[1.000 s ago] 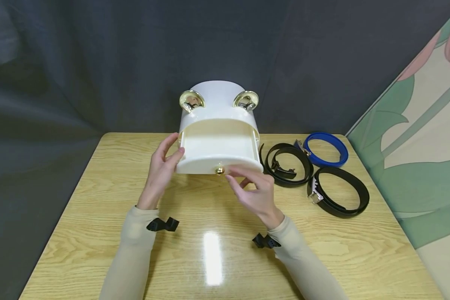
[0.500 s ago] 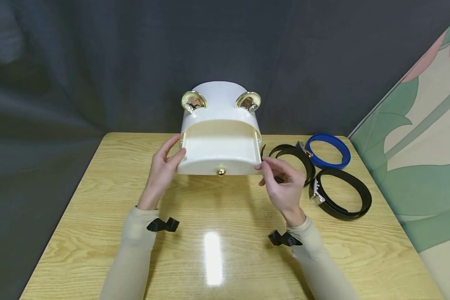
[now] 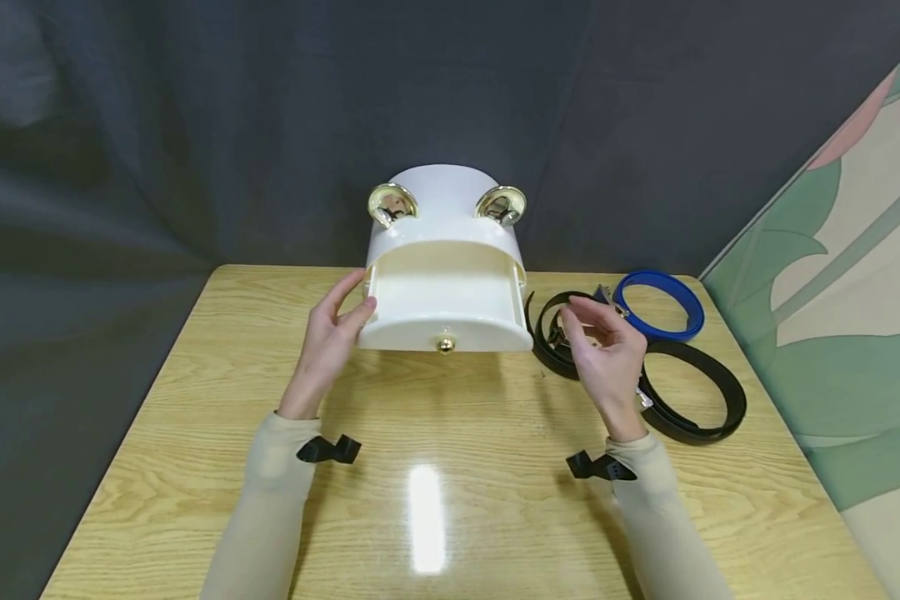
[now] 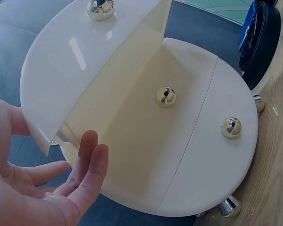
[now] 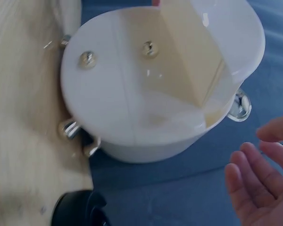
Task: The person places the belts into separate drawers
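Observation:
A white rounded box (image 3: 442,200) with two gold round ears stands at the back of the table. Its top drawer (image 3: 405,332), fitted with a gold ball knob (image 3: 446,344), is pulled out, and no contents show in it. My left hand (image 3: 324,342) holds the drawer's left side, thumb at the front corner. In the left wrist view its other fingers (image 4: 87,162) curve loosely below. My right hand (image 3: 609,358), fingers loosely bent and holding nothing, hovers over a coiled black belt (image 3: 553,358), partly hiding it.
Behind that belt lies a coiled blue belt (image 3: 696,315). Another black belt (image 3: 682,428) with a silver buckle lies to the right. The box's lower drawers, with gold knobs (image 4: 231,127), are closed. A dark curtain (image 3: 285,133) hangs behind the table.
My right hand has left the drawer's front, moving right past its right corner to over the black belt. The left hand stays at the drawer's left side.

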### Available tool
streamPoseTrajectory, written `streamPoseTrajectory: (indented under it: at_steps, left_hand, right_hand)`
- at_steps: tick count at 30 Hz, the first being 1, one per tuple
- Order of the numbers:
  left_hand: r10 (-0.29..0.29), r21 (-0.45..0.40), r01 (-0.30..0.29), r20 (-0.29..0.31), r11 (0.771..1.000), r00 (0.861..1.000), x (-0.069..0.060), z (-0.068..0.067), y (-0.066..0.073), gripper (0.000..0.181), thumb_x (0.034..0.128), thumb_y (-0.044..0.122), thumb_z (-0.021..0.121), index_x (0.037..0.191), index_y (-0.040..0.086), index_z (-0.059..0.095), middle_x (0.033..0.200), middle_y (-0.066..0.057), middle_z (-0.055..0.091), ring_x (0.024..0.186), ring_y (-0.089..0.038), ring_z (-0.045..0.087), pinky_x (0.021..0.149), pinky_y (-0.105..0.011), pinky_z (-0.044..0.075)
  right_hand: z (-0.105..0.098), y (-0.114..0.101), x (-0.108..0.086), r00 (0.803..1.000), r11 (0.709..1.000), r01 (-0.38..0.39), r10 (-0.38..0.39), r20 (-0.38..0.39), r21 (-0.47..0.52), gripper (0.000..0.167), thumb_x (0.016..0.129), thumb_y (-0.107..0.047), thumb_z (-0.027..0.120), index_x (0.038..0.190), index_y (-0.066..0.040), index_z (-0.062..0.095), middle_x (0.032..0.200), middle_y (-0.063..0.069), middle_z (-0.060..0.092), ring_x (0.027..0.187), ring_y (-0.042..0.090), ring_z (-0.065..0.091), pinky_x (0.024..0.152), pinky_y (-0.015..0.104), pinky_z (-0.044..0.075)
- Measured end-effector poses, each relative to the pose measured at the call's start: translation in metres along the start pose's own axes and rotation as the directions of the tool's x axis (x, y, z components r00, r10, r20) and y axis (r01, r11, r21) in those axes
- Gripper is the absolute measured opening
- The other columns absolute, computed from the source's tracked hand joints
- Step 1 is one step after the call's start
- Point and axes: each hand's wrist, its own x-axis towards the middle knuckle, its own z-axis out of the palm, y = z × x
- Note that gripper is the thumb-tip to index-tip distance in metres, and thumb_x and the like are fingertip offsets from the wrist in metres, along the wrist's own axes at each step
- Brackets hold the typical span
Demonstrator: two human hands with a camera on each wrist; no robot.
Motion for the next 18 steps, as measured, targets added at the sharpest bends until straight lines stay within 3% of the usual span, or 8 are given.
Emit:
streamPoseTrajectory:
  at_steps: [5, 8, 10, 15, 18]
  left_hand:
    - [0.009, 0.009, -0.009, -0.004, 1.000, 1.000, 0.000, -0.002, 0.000, 0.058, 0.1103, 0.020, 0.056, 0.165, 0.013, 0.040, 0.166, -0.011, 0.044, 0.088, 0.002, 0.073, 0.076, -0.018, 0.055]
    - [0.008, 0.009, -0.008, -0.011, 1.000, 1.000, 0.000, -0.002, 0.001, 0.058, 0.1100, 0.020, 0.057, 0.165, 0.014, 0.041, 0.165, -0.011, 0.046, 0.090, 0.002, 0.073, 0.078, -0.018, 0.056]
    - [0.012, 0.010, -0.011, -0.011, 1.000, 1.000, 0.001, -0.002, 0.001, 0.058, 0.1100, 0.021, 0.057, 0.165, 0.014, 0.040, 0.166, -0.011, 0.045, 0.091, 0.002, 0.073, 0.078, -0.018, 0.056]
    - [0.007, 0.011, -0.007, -0.001, 1.000, 1.000, 0.001, -0.001, 0.000, 0.058, 0.1103, 0.020, 0.056, 0.166, 0.014, 0.039, 0.167, -0.010, 0.043, 0.093, 0.003, 0.073, 0.080, -0.018, 0.057]
    - [0.003, 0.010, -0.003, 0.000, 1.000, 1.000, 0.001, -0.001, 0.000, 0.059, 0.1102, 0.020, 0.056, 0.166, 0.015, 0.039, 0.168, -0.009, 0.042, 0.095, 0.003, 0.073, 0.081, -0.018, 0.057]
  right_hand:
    - [-0.009, 0.016, -0.002, 0.993, 0.995, -0.056, 0.064, 0.095, -0.077, 0.023, 0.098, -0.010, 0.078, 0.120, -0.006, 0.080, 0.114, 0.013, 0.080, 0.098, -0.002, 0.070, 0.084, 0.013, 0.055]
    - [-0.018, 0.026, -0.001, 0.986, 0.984, -0.061, 0.085, 0.140, -0.169, 0.027, 0.098, -0.015, 0.078, 0.123, -0.005, 0.079, 0.120, 0.015, 0.079, 0.107, 0.008, 0.071, 0.089, 0.014, 0.054]
    - [-0.024, 0.033, 0.001, 0.979, 0.966, -0.057, 0.104, 0.177, -0.251, 0.031, 0.099, -0.019, 0.078, 0.127, -0.005, 0.077, 0.125, 0.014, 0.078, 0.115, 0.019, 0.071, 0.094, 0.023, 0.055]
    - [-0.038, 0.049, 0.005, 0.933, 0.908, -0.050, 0.190, 0.304, -0.416, 0.044, 0.102, -0.027, 0.074, 0.139, -0.003, 0.070, 0.140, 0.022, 0.070, 0.125, 0.044, 0.065, 0.103, 0.057, 0.052]
    - [-0.043, 0.057, 0.005, 0.897, 0.881, -0.050, 0.247, 0.368, -0.470, 0.054, 0.103, -0.032, 0.073, 0.146, -0.001, 0.064, 0.145, 0.026, 0.065, 0.129, 0.049, 0.062, 0.105, 0.066, 0.051]
